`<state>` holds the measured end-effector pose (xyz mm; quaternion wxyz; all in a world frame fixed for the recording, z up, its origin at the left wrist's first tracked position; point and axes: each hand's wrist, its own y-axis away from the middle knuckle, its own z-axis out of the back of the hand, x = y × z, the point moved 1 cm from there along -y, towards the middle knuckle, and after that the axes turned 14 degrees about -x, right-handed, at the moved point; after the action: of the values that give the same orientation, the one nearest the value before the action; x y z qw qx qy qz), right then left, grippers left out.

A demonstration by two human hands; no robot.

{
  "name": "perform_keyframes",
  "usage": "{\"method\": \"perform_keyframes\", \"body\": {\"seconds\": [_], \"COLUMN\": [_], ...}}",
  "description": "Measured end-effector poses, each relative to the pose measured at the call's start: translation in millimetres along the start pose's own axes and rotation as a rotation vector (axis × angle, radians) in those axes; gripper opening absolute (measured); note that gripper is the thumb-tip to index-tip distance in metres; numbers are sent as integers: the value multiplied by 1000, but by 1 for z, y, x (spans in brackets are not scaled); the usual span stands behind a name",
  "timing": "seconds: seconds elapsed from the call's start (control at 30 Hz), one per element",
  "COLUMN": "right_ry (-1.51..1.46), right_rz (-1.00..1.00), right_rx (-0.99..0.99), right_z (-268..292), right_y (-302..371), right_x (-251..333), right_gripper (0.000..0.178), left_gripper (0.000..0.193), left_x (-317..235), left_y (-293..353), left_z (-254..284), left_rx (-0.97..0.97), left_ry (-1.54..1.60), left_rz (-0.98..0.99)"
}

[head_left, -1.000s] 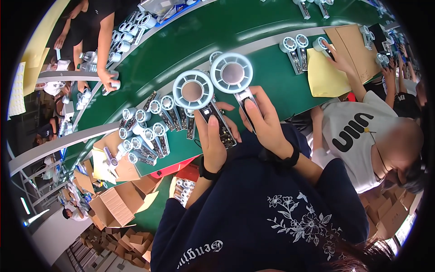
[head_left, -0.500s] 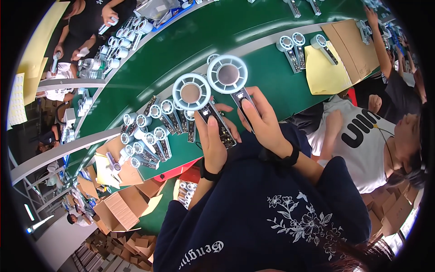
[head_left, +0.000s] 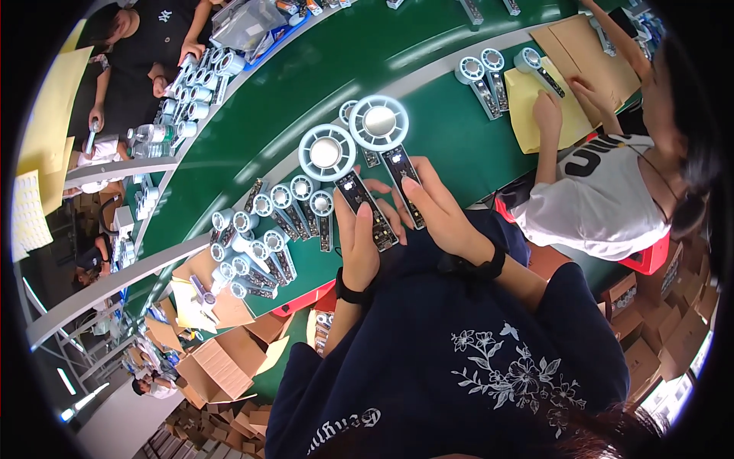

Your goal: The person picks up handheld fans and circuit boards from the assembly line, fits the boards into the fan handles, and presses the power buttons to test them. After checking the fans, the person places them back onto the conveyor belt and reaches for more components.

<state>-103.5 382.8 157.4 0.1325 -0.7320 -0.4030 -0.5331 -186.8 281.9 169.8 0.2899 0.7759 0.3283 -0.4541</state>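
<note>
Two pale-blue handheld fans with open handles showing dark circuit boards are held up side by side. My left hand (head_left: 361,249) is closed around the handle of the left fan (head_left: 353,190), thumb on its board. My right hand (head_left: 442,216) grips the right fan (head_left: 394,162), with the thumb on its handle. Both round heads have a ring of slots and a shiny silver centre, and they nearly touch. Behind them, another fan (head_left: 348,112) is mostly hidden. Left of my hands, several similar fans (head_left: 280,197) lie in a group on the green table (head_left: 428,126).
Beyond lies a green conveyor belt (head_left: 321,76) with a metal edge. At right, a co-worker in a white shirt (head_left: 596,199) reaches over a yellow sheet (head_left: 527,115) with a fan on it. An open cardboard box (head_left: 218,366) stands at lower left.
Both held fans have tilted slightly, and their silver centres look brighter. The co-worker at right has leaned to the table, hands now at the yellow sheet.
</note>
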Motion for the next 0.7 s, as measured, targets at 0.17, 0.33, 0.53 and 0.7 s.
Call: {"method": "perform_keyframes", "body": {"seconds": [0.17, 0.33, 0.53, 0.7], "right_ry": [-25, 59, 175, 391], "right_rz": [-54, 4, 30, -6], "right_rx": [-61, -186, -240, -317], "right_z": [11, 34, 71, 108], "right_y": [-9, -32, -51, -82], "right_x": [-1, 7, 4, -4], "right_gripper": [27, 26, 30, 30], "left_gripper": [43, 46, 39, 32], "left_x": [12, 40, 66, 100], "left_y": [-16, -47, -74, -107], "left_z": [-7, -15, -40, -52], "left_rx": [31, 71, 117, 135], "left_ry": [-19, -211, -219, -335], "left_rz": [83, 157, 252, 276]}}
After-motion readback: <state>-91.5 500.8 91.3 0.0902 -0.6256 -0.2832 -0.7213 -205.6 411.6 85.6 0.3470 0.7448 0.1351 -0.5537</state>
